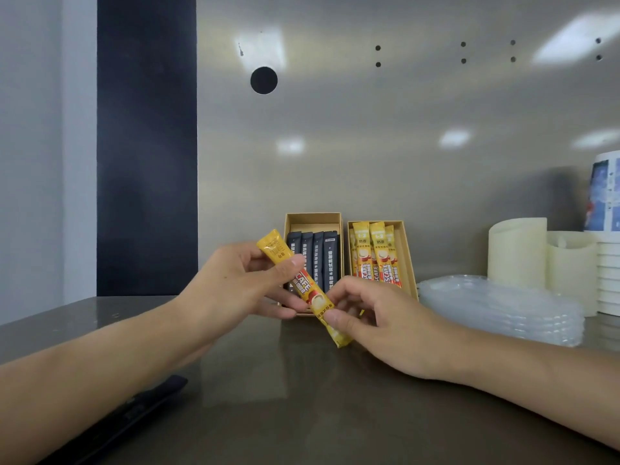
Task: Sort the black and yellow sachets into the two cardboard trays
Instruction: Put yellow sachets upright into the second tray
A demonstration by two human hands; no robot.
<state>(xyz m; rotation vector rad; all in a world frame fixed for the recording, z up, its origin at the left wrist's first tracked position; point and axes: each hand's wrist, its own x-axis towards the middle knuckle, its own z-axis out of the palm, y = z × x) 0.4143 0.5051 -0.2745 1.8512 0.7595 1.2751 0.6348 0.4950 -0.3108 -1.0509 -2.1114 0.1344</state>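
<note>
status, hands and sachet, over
Left hand and right hand both pinch one yellow sachet, tilted, before the trays. Right tray holds yellow ones, left tray black ones. Nothing blocks the right tray.

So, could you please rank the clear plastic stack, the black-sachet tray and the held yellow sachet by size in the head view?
1. clear plastic stack
2. black-sachet tray
3. held yellow sachet, which looks smallest although it is nearer the camera than the tray.
</note>
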